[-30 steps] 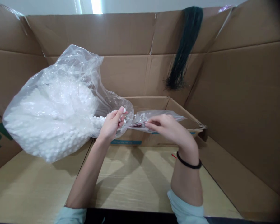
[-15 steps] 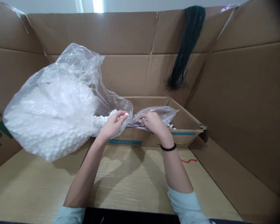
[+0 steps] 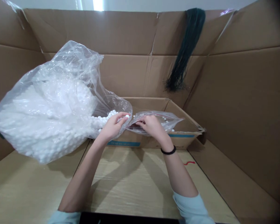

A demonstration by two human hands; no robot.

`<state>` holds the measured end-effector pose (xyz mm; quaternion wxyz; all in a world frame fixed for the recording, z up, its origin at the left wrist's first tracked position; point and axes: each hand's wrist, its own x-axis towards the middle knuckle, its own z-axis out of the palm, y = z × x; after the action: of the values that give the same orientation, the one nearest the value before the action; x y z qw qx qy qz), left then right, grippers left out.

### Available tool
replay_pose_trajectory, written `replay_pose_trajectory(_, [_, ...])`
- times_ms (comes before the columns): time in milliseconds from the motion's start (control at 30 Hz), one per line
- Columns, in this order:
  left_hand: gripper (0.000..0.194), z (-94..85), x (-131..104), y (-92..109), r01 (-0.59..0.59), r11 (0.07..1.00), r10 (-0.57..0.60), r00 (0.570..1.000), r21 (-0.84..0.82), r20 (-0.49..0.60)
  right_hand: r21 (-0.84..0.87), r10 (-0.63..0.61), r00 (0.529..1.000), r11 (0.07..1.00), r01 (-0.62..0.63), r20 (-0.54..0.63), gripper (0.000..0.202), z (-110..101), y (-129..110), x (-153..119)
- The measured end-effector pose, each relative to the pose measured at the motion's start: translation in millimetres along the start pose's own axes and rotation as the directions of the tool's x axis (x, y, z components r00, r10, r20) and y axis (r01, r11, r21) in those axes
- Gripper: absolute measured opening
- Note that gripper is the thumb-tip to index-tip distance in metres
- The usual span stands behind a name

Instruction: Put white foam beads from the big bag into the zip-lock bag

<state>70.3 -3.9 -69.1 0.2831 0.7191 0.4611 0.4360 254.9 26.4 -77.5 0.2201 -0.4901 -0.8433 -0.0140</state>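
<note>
Toward the left edge of the surface (image 3: 130,193), a big clear bag (image 3: 78,63) bulges with white balls (image 3: 53,124), its mouth reaching the left hand (image 3: 113,126), whose fingers pinch a single ball (image 3: 127,116). The right hand (image 3: 151,126), with a black band (image 3: 168,151) around its wrist, has its fingers at the opening of a smaller clear bag (image 3: 169,119) over an open cardboard box (image 3: 151,142) near the far edge. A red strand (image 3: 189,162) lies near the right edge, and dark green strands (image 3: 186,46) hang over the cardboard wall (image 3: 95,31) behind.
</note>
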Motion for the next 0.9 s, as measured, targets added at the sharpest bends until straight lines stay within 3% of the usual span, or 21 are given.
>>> replay_pose_trajectory(267, [0.030,5.8,1.6,-4.3,0.088,0.988,-0.086,0.996,-0.124,0.019,0.163,0.011,0.997,0.987,0.001,-0.071,0.015,-10.7,-3.6,-4.9])
replay_pose_trajectory(500, [0.026,4.5,1.2,-2.2,0.084,0.978,-0.079,0.996,-0.189,0.033,0.265,-0.017,0.995,0.963,0.042,-0.094,0.013,-17.3,-2.2,-10.4])
replay_pose_trajectory(667, [0.027,3.4,1.8,-4.6,0.104,0.939,-0.077,0.992,-0.326,0.095,0.306,-0.066,0.993,0.947,0.094,-0.100,0.019,-31.9,-6.8,-20.4])
replay_pose_trajectory(800, [0.026,2.6,2.3,-9.8,0.126,0.885,-0.063,0.986,-0.448,0.153,0.453,-0.031,0.995,0.889,0.069,-0.091,0.016,-39.1,-14.5,-28.2])
replay_pose_trajectory(900, [0.024,1.5,1.6,-8.9,0.147,0.854,-0.068,0.983,-0.499,0.173,0.601,-0.038,0.994,0.794,0.094,-0.105,0.014,-33.7,-18.8,-27.1])
